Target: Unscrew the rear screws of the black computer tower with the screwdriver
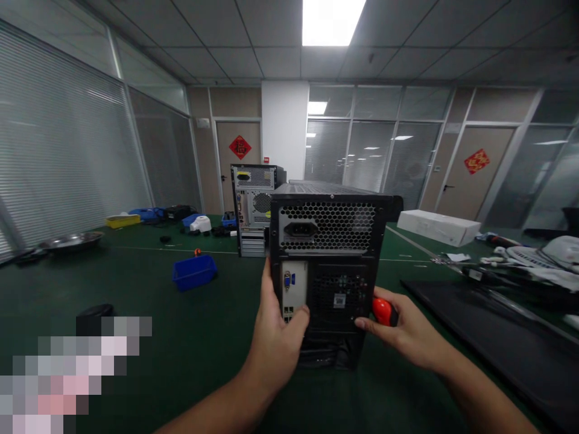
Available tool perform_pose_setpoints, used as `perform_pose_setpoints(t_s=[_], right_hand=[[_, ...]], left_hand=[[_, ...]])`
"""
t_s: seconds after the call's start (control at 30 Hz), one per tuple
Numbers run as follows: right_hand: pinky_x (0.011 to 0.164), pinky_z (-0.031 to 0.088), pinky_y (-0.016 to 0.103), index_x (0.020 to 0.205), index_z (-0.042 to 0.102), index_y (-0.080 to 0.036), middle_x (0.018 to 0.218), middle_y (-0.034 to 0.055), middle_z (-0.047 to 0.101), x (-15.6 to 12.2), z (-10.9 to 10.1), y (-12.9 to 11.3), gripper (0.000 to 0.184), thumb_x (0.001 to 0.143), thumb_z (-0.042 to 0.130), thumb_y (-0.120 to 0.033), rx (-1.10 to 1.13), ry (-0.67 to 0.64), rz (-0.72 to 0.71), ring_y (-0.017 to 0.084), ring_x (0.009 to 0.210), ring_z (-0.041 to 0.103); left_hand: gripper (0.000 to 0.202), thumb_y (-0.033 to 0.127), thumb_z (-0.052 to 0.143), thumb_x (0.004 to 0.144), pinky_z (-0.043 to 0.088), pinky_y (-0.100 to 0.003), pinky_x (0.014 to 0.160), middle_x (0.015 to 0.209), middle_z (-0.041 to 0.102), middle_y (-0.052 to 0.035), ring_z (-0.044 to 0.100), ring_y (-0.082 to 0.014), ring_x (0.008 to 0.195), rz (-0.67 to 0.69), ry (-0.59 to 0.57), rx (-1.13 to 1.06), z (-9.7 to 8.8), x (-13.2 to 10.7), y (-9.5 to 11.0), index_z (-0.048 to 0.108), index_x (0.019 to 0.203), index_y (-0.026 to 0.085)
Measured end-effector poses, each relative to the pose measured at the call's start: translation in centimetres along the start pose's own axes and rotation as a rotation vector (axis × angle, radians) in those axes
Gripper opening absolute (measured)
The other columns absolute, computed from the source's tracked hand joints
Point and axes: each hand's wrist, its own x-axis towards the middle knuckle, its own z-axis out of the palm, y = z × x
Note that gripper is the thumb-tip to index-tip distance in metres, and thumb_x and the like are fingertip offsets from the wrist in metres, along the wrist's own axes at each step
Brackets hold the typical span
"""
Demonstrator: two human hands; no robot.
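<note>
A black computer tower (332, 313) stands upright on the table with its rear panel facing me, showing a honeycomb vent, a power socket and a blue video port. My left hand (281, 328) is closed on the tower's left rear edge, thumb across the light port plate. At the tower's right side, my right hand (402, 328) is closed around a red-and-black tool handle (382, 311). Its thumb presses the right rear edge of the case. The rest of that tool is hidden behind the hand and tower.
Behind on the left stands a second computer tower (256, 208). A blue bin (194, 272) sits left of my hands, with a metal tray (72, 241) farther off. To the right lie a black mat (479, 331), a white box (438, 226) and cluttered cables and tools.
</note>
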Motion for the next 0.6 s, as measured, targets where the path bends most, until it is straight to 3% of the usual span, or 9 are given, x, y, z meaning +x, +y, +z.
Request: perform_pose_setpoints(t_s=[0.13, 0.23, 0.3, 0.33, 0.37, 0.4, 0.5, 0.6], right_hand=[[0.069, 0.051, 0.024, 0.11, 0.066, -0.019, 0.09, 0.0002, 0.069, -0.4, 0.6, 0.7, 0.025, 0.1, 0.058, -0.041, -0.325, 0.131, -0.153, 0.016, 0.077, 0.066], [0.07, 0.052, 0.026, 0.112, 0.065, -0.02, 0.093, 0.0019, 0.072, -0.6, 0.8, 1.4, 0.024, 0.099, 0.058, -0.038, -0.574, 0.371, -0.356, 0.018, 0.078, 0.07], [0.073, 0.055, 0.026, 0.118, 0.064, -0.02, 0.1, 0.0037, 0.073, -0.7, 0.8, 1.8, 0.027, 0.098, 0.057, -0.037, -0.652, 0.514, -0.443, 0.019, 0.084, 0.073], [0.073, 0.055, 0.026, 0.121, 0.062, -0.02, 0.102, 0.0042, 0.073, -0.8, 0.8, 1.8, 0.029, 0.098, 0.057, -0.038, -0.663, 0.549, -0.458, 0.019, 0.085, 0.073], [0.072, 0.056, 0.026, 0.123, 0.061, -0.02, 0.102, 0.0044, 0.073, -0.8, 0.9, 1.8, 0.032, 0.098, 0.057, -0.039, -0.665, 0.557, -0.452, 0.019, 0.084, 0.074], [0.07, 0.056, 0.025, 0.125, 0.06, -0.02, 0.099, 0.0042, 0.073, -0.8, 1.1, 1.8, 0.034, 0.098, 0.059, -0.04, -0.666, 0.559, -0.436, 0.019, 0.082, 0.074], [0.064, 0.056, 0.024, 0.128, 0.056, -0.019, 0.09, 0.0023, 0.073, -0.7, 1.6, 1.6, 0.044, 0.094, 0.066, -0.046, -0.696, 0.574, -0.399, 0.017, 0.072, 0.072], [0.057, 0.053, 0.023, 0.128, 0.052, -0.019, 0.079, -0.001, 0.069, -0.4, 2.1, 1.7, 0.045, 0.095, 0.066, -0.046, -0.711, 0.608, -0.408, 0.015, 0.061, 0.068]], left_hand=[[0.068, 0.036, 0.049, 0.096, 0.037, -0.049, 0.124, 0.157, 0.044, -0.0073, 0.044, -0.0281, 0.146, 0.023, 0.015, 0.016, -0.5, -0.1, -0.7, 0.021, 0.157, 0.029], [0.048, 0.043, 0.033, 0.104, 0.038, -0.045, 0.123, 0.153, 0.049, -0.0078, 0.044, -0.025, 0.145, 0.102, 0.11, -0.003, -3.3, 1.8, -1.6, 0.037, 0.149, 0.025], [0.046, 0.041, 0.034, 0.104, 0.036, -0.045, 0.123, 0.151, 0.05, -0.0102, 0.045, -0.0257, 0.144, 0.161, 0.252, 0.217, -6.7, 4.5, -2.3, 0.043, 0.144, 0.02], [0.045, 0.038, 0.036, 0.104, 0.038, -0.043, 0.121, 0.15, 0.05, -0.0098, 0.047, -0.0251, 0.142, 0.133, 0.281, 0.432, -8.7, 6.2, -2.7, 0.043, 0.145, 0.02], [0.044, 0.034, 0.037, 0.105, 0.039, -0.04, 0.119, 0.151, 0.05, -0.0077, 0.048, -0.0229, 0.141, 0.056, 0.259, 0.691, -10.9, 8.2, -3.1, 0.04, 0.147, 0.022], [0.043, 0.029, 0.043, 0.103, 0.038, -0.041, 0.12, 0.15, 0.051, -0.0079, 0.048, -0.0234, 0.14, -0.003, 0.242, 0.776, -13.2, 10.1, -3.5, 0.044, 0.145, 0.021], [0.028, 0.026, 0.059, 0.098, 0.05, -0.05, 0.106, 0.126, 0.066, -0.0113, 0.064, -0.0269, 0.117, -0.22, 0.13, 0.922, -19.5, 15.1, -4.8, 0.063, 0.123, 0.014], [0.033, 0.035, 0.065, 0.098, 0.057, -0.045, 0.093, 0.124, 0.065, -0.0097, 0.066, -0.0244, 0.109, -0.367, 0.049, 1.021, -23.8, 17.3, -6.6, 0.062, 0.124, 0.015]])
